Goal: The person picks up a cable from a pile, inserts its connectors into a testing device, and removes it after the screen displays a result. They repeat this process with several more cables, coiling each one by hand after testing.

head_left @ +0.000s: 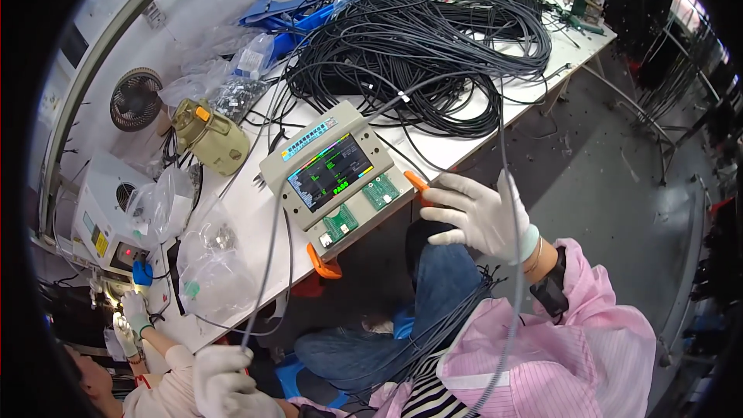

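My right hand (484,217), in a white glove, is held up with its fingers spread beside the right edge of a grey cable tester (316,220). A grey cable (507,162) passes across this hand near the thumb, with no grip on it. Low at the left, my gloved left hand (224,381) has its fingers curled round another stretch of grey cable (267,279), which runs up past the tester. The tester has a lit screen (331,173) and two green circuit boards, a nearer one (339,224) and one to the right (381,192).
Orange clamps (323,262) sit at the table's edge. A large heap of black cables (418,46) covers the far table. A beige jug (210,137), a fan (136,99) and plastic bags (220,267) stand left. A co-worker's gloved hands (136,313) are at a white machine (104,220).
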The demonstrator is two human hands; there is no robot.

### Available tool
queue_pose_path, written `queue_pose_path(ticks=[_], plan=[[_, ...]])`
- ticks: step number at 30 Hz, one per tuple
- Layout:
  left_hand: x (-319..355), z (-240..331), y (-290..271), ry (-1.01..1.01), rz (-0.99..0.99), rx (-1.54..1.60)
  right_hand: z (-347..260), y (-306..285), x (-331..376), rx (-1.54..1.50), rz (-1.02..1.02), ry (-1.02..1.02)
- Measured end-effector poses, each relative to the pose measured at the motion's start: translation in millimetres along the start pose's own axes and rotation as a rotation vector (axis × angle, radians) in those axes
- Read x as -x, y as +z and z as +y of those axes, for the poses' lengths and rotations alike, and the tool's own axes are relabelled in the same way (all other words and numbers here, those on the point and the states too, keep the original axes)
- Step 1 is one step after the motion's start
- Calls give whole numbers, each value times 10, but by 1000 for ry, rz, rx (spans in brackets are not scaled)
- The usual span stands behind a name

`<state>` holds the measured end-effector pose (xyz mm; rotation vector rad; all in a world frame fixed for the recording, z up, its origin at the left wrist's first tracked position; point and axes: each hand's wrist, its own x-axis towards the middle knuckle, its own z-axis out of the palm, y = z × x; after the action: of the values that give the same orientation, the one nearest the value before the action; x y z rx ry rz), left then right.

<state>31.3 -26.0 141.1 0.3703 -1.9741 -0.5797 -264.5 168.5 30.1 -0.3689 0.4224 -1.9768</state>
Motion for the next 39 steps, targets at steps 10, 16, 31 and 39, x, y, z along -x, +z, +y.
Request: queue_pose_path(ticks=[10,16,31,39], plan=[[598,71,-652,57,-185,-180,-157,-5,-353,-313,521,-201],[734,32,-699,-25,-101,-248,-376,-184,-548,-119,485,-135],[1805,-468,-1356,-596,297,-544,-1276,-774,-679,-67,422,-253],[2007,-548,-1560,-814,296,-381,-830,-119,-104,150,353,-320]])
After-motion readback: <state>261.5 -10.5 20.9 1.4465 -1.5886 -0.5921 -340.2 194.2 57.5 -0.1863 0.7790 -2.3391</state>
